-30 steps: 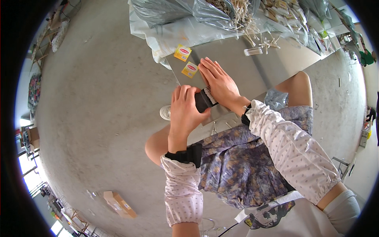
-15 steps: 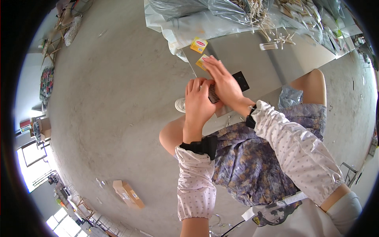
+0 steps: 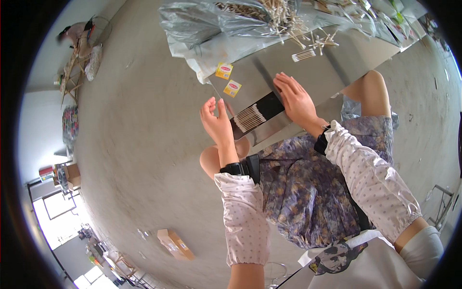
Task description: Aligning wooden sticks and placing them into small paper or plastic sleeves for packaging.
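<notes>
Swabs (image 3: 249,119) lay side by side in a row across the black board (image 3: 270,105), which rested on the metal table (image 3: 356,50); I judged that its flat face kept the sticks level and parallel. From my distant seat, I saw the left hand (image 3: 217,126) raised just beside the board's left end, fingers loosely curled, thumb apart, with nothing visible in its grasp. The right hand (image 3: 299,105) reached past the board's right end, fingers straight and close together, pinching nothing that I could see; whether its edge touched the board, I could not tell. Held at opposite ends, the hands left the row uncovered. Two yellow packets, one nearer (image 3: 232,88) and one farther (image 3: 224,70), sat beyond the board's left end, apparently out of its way. Beyond its right end lay a neat swab bundle (image 3: 303,55) beside a loose pile (image 3: 325,43), perhaps kept within reach.
</notes>
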Available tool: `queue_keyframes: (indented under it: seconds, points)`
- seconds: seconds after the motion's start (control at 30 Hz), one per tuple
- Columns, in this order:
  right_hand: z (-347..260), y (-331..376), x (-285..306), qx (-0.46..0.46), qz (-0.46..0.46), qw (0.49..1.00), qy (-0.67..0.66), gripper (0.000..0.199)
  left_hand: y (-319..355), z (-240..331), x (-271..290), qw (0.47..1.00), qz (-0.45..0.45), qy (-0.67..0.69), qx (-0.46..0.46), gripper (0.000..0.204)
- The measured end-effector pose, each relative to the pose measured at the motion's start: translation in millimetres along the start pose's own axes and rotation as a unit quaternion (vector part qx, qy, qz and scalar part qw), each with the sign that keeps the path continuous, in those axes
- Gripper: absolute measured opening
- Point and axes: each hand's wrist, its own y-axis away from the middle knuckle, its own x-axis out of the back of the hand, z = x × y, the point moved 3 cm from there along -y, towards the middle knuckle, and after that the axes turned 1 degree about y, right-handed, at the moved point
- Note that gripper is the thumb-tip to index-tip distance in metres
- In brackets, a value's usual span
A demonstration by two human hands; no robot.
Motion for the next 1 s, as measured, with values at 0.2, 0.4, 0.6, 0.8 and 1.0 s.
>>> queue_keyframes:
  seconds: [0.2,0.4,0.6,0.8,1.0]
  points:
    - [-1,4,3,0.046,-0.025,0.996,0.066,0.044,-17,5,-30,0.987,-0.048,-0.124,0.088,0.049]
    - [-9,4,1,0.044,-0.032,0.997,0.046,0.044,-4,-4,-7,0.994,0.023,0.038,0.097,0.029]
    - [-2,0,2,0.044,-0.048,0.997,0.047,0.039,54,40,11,0.997,0.006,0.072,-0.004,0.019]
    - [-33,-1,9,-0.118,-0.144,0.921,-0.341,0.041,87,43,7,0.987,-0.115,0.070,-0.089,0.015]
    - [-69,-3,21,-0.103,-0.211,0.909,-0.344,0.029,80,23,10,0.986,-0.138,0.065,-0.072,0.022]
